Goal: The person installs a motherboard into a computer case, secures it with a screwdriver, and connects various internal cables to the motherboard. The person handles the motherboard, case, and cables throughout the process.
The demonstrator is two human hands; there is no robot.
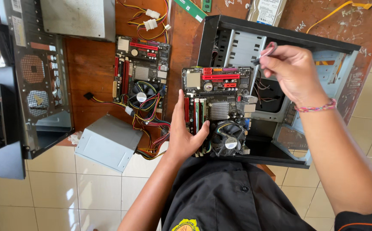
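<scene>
Left hand [185, 139] clamped on motherboard [218, 109] left edge, board at 12 o'clock over open case [280, 47]. Right hand [295, 72], at 2 o'clock, pinches cable [266, 52]. One-hand hold may slip, dropping board onto case; cable could snag.

Black motherboard [218, 111] with red slots; grey power supply [109, 142].

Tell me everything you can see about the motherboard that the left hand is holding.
The motherboard is a dark circuit board with red slots along its top and left side, a silver finned heatsink in the middle and a round black fan cooler with coloured wires at the lower right. It sits tilted in the opening of the open computer case. The left hand grips its lower left edge, thumb lying on the board. The right hand hovers above, apart from it.
</scene>
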